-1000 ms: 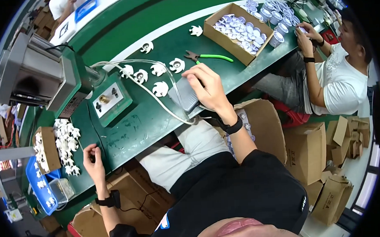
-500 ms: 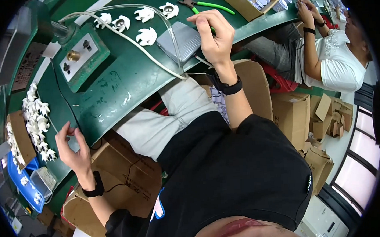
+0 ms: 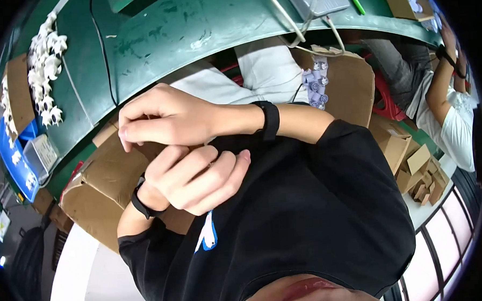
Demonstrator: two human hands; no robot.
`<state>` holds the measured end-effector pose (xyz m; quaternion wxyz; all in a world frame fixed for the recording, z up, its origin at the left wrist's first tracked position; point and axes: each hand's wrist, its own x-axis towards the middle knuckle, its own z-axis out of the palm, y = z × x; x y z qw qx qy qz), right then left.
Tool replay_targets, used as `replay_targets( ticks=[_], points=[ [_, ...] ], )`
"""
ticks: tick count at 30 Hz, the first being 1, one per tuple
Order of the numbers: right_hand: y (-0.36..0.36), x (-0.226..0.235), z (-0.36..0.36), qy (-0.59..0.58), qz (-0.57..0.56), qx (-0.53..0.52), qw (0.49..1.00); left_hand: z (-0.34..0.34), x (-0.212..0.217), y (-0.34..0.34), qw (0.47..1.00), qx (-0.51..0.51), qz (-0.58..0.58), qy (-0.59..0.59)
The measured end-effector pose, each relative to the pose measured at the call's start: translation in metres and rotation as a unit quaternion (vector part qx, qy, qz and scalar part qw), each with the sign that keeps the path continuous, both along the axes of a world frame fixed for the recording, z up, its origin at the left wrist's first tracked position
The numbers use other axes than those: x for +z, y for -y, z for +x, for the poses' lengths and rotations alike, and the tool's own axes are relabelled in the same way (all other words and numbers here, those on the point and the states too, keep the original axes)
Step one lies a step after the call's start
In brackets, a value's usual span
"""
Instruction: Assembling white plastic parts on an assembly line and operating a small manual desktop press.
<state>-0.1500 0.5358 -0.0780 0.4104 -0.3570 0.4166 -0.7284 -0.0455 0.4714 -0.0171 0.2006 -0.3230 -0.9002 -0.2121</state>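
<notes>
No lettering or number can be read; the blue-and-white patch (image 3: 207,235) on the black shirt (image 3: 308,212), toward seven o'clock, is illegible.

To your left, a blue tray (image 3: 22,172) lies beside a clear plastic container (image 3: 43,152). To the right of your lap stands an open cardboard carton (image 3: 356,86) holding pale lavender parts (image 3: 317,87). Farther to your right, note a co-worker in a white shirt (image 3: 456,127), a red plastic seat (image 3: 388,105), stacked small cartons (image 3: 426,177) and, at lower right, dark-framed window panes (image 3: 422,258).
</notes>
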Motion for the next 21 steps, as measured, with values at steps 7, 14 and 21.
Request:
replay_targets(
  ticks=[7,14,21],
  points=[
    [0.027,-0.050,0.032,-0.095,-0.001,0.065,0.993,-0.030,-0.027,0.000,0.979,0.099,0.026,0.176],
    [0.040,-0.064,0.033,-0.076,-0.001,0.072,0.995,-0.030,-0.036,0.012,0.989,0.091,-0.066,0.100],
    [0.040,-0.072,0.033,-0.053,0.001,0.056,0.997,-0.027,-0.041,0.019,0.986,0.092,-0.098,0.094]
  ],
)
